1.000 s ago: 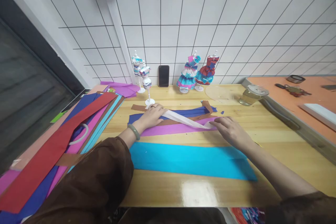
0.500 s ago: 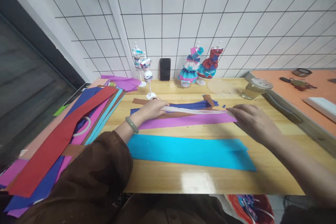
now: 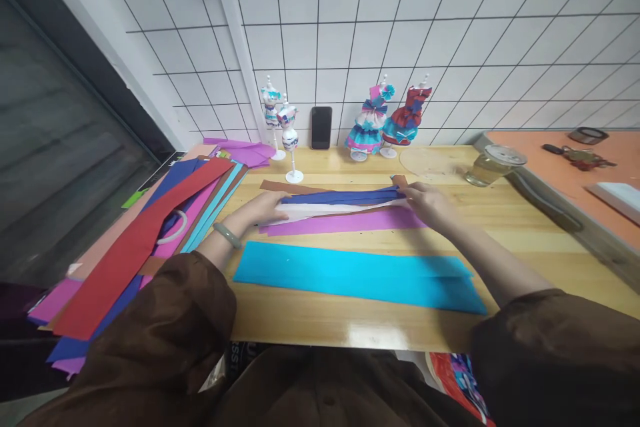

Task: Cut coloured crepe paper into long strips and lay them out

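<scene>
My left hand (image 3: 267, 207) is closed on the left ends of a white strip (image 3: 340, 208) and a dark blue strip (image 3: 345, 197). At their right ends my right hand (image 3: 425, 203) pinches the dark blue strip, its fingertips hidden in part. Beneath the white strip lies a purple strip (image 3: 340, 222), with brown strips (image 3: 283, 187) behind. Nearer to me, a wide bright blue strip (image 3: 350, 273) lies flat on the wooden table (image 3: 310, 327).
Stacked coloured strips (image 3: 120, 247) with a white ring (image 3: 175, 228) cover the left side. Small dress forms (image 3: 289, 130), (image 3: 367, 123) and a phone (image 3: 321, 128) stand at the wall. A lidded cup (image 3: 490, 167) is at the right.
My right hand has moved left and my left hand has moved left and slightly down. The white strip has been lowered beside the dark blue strip, which both hands now touch.
</scene>
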Demonstrator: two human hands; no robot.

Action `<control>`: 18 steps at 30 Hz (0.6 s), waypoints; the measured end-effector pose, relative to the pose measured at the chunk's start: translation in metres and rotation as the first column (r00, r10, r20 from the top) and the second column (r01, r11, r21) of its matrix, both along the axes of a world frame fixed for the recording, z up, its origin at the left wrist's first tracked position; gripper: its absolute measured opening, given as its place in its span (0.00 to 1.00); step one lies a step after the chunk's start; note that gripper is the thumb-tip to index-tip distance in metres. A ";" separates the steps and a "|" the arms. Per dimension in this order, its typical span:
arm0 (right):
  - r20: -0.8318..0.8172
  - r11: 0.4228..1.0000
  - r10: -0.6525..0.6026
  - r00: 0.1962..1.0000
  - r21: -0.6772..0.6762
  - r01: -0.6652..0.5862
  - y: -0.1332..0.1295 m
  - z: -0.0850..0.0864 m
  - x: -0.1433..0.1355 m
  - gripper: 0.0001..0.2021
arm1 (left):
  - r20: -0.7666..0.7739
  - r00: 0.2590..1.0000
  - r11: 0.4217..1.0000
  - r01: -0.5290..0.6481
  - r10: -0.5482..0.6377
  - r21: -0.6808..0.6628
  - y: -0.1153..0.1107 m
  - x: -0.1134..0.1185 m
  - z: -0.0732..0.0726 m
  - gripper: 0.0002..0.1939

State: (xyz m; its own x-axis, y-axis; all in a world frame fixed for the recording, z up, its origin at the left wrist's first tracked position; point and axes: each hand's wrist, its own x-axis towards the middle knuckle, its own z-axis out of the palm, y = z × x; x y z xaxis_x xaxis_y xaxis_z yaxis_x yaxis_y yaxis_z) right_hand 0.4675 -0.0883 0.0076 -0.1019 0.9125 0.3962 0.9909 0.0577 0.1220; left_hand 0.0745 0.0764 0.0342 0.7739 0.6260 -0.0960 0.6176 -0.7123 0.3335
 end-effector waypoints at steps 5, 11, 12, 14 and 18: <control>-0.136 0.943 0.315 0.939 -0.070 -0.327 -0.027 0.009 -0.069 0.15 | 0.146 0.989 0.956 -0.037 -0.006 0.290 -0.025 -0.006 -0.018 0.32; -0.335 0.886 0.274 0.902 -0.277 -0.372 -0.090 -0.004 -0.077 0.22 | 0.161 0.983 0.973 0.053 -0.091 0.224 -0.069 -0.057 -0.016 0.21; -0.345 0.899 0.229 0.910 -0.283 -0.334 -0.097 -0.007 -0.069 0.21 | 0.144 0.986 0.979 0.055 -0.084 0.194 -0.074 -0.067 -0.018 0.21; -0.345 0.920 0.168 0.923 -0.281 -0.272 -0.108 -0.014 -0.052 0.19 | 0.116 0.992 0.989 0.040 -0.057 0.146 -0.081 -0.084 -0.022 0.22; -0.335 0.930 0.133 0.933 -0.282 -0.233 -0.116 -0.024 -0.030 0.18 | 0.091 0.996 0.996 0.015 -0.024 0.090 -0.089 -0.098 -0.031 0.26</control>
